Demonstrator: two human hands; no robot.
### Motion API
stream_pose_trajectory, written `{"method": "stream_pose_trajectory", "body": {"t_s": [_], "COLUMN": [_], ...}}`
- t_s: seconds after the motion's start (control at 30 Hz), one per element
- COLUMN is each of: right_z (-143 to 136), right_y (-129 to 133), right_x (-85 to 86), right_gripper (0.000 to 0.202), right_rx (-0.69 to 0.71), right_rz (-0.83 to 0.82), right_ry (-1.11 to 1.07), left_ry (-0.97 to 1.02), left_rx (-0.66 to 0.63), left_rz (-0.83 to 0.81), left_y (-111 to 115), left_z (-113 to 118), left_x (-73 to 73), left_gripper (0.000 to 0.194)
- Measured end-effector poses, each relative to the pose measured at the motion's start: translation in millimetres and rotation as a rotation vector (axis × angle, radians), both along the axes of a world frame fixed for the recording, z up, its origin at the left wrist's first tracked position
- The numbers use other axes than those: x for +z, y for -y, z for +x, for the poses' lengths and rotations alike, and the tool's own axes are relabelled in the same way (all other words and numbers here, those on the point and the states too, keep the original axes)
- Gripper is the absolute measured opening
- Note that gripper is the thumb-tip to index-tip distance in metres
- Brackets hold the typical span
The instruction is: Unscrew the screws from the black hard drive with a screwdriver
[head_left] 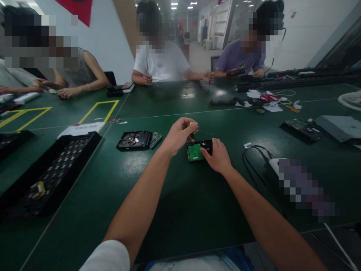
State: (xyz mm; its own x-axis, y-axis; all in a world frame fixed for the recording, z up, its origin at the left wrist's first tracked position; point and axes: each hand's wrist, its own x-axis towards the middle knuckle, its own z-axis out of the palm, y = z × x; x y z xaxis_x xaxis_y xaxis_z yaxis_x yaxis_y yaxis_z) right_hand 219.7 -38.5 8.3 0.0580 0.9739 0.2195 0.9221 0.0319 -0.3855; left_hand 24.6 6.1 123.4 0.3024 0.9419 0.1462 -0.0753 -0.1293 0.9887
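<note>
A hard drive lies on the green table with its green circuit board (pixel 195 152) facing up. My left hand (pixel 180 134) is closed around a screwdriver with a yellow handle (pixel 192 124), held upright over the drive's far left edge; its tip is too small to make out. On the drive's right side rests my right hand (pixel 219 154), its thumb across the black casing and its fingers over the far right edge, gripping it. Several tiny screws (pixel 212 134) are scattered just beyond the drive. Left of my left hand sit another hard drive (pixel 134 140) and a loose circuit board (pixel 156 139).
A long black tray (pixel 53 169) stands at the left. To the right are a white device (pixel 278 163) with a black cable, another drive (pixel 300 130) and a grey metal box (pixel 338 128). Several people sit across the table (pixel 158 109). Papers and a tool lie at the back right.
</note>
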Motion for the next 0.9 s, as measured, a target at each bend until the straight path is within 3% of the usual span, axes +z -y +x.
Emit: {"method": "stream_pose_trajectory", "body": {"t_s": [0.23,0.5,0.77,0.9], "right_z": [0.0,-0.4,-1.2,-0.5], "right_y": [0.6,1.0,-0.1,-0.5], "right_x": [2.3,1.7,1.6,0.8], "right_gripper": [0.085,0.085,0.086,0.087], "right_rx": [0.006,0.007,0.008,0.011], "right_rz": [0.002,0.017,0.020,0.012], "right_ry": [-0.002,0.005,0.012,0.016], "left_ry": [0.027,0.160,-0.080,-0.043], "left_rx": [0.006,-0.080,-0.040,-0.032], "left_rz": [-0.046,-0.060,0.095,0.073], "left_y": [2.2,-1.6,-1.9,-2.2], "left_z": [1.5,2.0,1.0,-0.7], "left_x": [6.0,-1.4,-3.1,-2.5], "left_gripper": [0.017,0.019,0.027,0.026]}}
